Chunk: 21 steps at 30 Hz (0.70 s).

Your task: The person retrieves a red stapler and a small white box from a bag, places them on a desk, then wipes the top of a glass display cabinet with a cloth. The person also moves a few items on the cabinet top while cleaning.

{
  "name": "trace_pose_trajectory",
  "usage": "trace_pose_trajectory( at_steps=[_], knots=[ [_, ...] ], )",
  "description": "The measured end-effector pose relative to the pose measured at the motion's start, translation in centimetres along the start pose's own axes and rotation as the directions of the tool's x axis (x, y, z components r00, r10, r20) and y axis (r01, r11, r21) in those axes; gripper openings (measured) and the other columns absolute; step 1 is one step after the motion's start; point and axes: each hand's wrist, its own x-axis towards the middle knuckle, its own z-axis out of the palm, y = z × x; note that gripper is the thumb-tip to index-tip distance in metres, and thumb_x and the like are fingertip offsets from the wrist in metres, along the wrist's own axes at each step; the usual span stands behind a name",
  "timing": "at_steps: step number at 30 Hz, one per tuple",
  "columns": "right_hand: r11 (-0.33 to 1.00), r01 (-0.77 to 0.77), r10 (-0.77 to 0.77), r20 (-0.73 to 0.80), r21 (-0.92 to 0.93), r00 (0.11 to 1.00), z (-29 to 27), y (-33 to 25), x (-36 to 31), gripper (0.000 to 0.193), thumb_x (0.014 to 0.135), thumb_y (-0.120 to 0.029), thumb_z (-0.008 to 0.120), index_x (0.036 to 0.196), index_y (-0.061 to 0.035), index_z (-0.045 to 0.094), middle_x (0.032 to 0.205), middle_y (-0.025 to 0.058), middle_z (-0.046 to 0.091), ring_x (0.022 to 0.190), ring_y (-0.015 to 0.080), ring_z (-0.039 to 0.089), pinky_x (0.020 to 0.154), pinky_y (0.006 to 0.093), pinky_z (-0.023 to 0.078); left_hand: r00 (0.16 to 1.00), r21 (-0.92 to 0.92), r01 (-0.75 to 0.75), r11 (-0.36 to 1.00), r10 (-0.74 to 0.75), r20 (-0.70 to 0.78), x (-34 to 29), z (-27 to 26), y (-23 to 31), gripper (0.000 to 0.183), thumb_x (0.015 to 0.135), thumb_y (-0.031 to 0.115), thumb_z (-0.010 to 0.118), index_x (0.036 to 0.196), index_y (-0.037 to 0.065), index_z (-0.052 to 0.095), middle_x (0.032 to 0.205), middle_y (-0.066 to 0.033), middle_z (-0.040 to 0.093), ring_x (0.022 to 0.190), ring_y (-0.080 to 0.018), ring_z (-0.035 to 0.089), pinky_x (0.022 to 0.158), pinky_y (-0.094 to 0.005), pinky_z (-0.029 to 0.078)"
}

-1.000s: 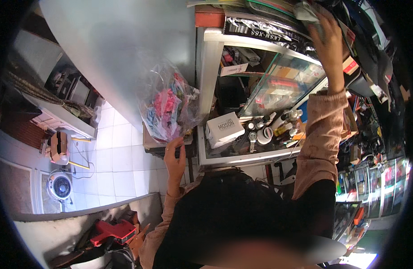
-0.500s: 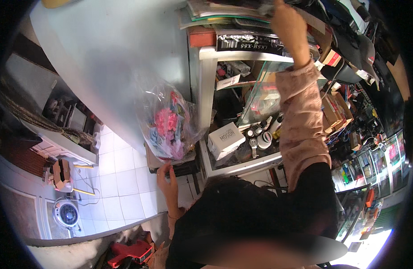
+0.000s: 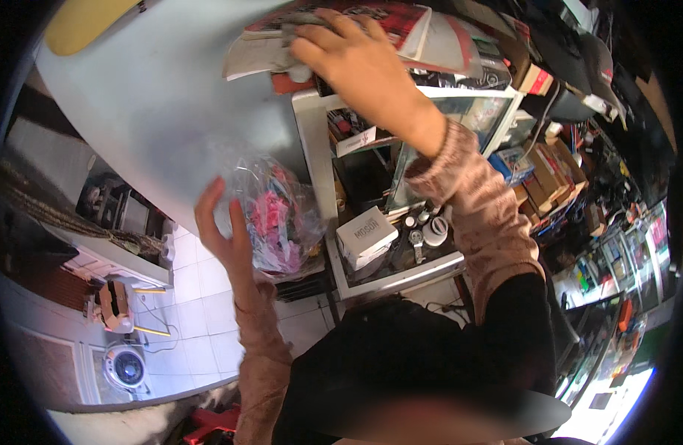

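Note:
My right hand [image 3: 352, 63] reaches over a stack of booklets on top of the glass display case [image 3: 308, 126]. Under its curled fingers is a crumpled grey cloth [image 3: 300, 71], pressed against the red-and-white booklets [image 3: 412, 30]. My left hand [image 3: 226, 230] is raised with thumb and fingers apart, holding nothing. Beside it stands a clear plastic bag [image 3: 308, 208] with pink and blue contents. Whether the left fingers touch the bag, I cannot tell.
Inside the case are a white box [image 3: 366, 233], a wristwatch [image 3: 418, 245] and small bottles. Cardboard boxes [image 3: 553, 174] and loose cables crowd the right. A fan [image 3: 125, 368] stands on the tiled floor [image 3: 193, 326]. A pale wall panel [image 3: 178, 81] borders the case.
My right hand has swung left across the booklets, and the grey cloth now shows under it. My left hand has risen beside the plastic bag. The view has shifted slightly.

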Motion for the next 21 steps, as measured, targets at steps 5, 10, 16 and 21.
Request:
trace_pose_trajectory(
  at_steps=[5,10,16,21],
  knots=[
    [0.972,-0.047,0.022,0.112,0.229,0.993,-3.5,4.1,-2.7,0.039,0.081,0.002,0.058,0.119,-0.0069,0.062,0.133,0.0073,0.067,0.132,0.0344,0.056,0.104,0.0466,0.049,0.912,0.065,-0.406,0.912,0.4,0.092,12.8,5.7,5.5,0.042,0.093,0.021,0.071,0.133,0.009,0.066,0.136,-0.0104,0.065,0.128,-0.0365,0.056,0.115,-0.0535,0.034],
    [0.695,-0.339,0.236,0.245,0.634,0.94,-5.6,9.8,-5.6,0.043,0.083,0.01,0.059,0.124,0.0002,0.061,0.116,0.0177,0.07,0.113,0.0399,0.066,0.097,0.0372,0.052,0.83,0.143,-0.497,0.856,0.422,0.364,15.8,11.1,8.5,0.042,0.093,0.035,0.071,0.133,0.022,0.069,0.137,-0.0039,0.066,0.129,-0.0313,0.057,0.117,-0.0621,0.029],
    [0.767,-0.319,0.459,-0.128,0.556,0.879,-2.2,13.2,-1.5,0.042,0.082,-0.005,0.067,0.124,-0.0007,0.065,0.114,0.0181,0.072,0.105,0.0376,0.069,0.092,0.0453,0.055,0.848,0.056,-0.517,0.854,0.501,0.173,13.5,13.5,8.5,0.044,0.078,0.022,0.081,0.122,0.021,0.075,0.127,-0.0008,0.07,0.117,-0.0261,0.061,0.105,-0.0463,0.048],
    [0.852,0.001,-0.059,0.094,0.524,0.994,2.5,7.2,4.1,0.042,0.084,0.003,0.06,0.123,-0.0085,0.071,0.125,0.0139,0.071,0.116,0.0352,0.067,0.095,0.0414,0.055,0.812,0.158,-0.578,0.801,0.584,0.008,13.1,14.7,8.1,0.043,0.072,0.005,0.074,0.112,0.02,0.078,0.111,-0.0001,0.073,0.105,-0.0245,0.064,0.102,-0.047,0.048]
  ],
)
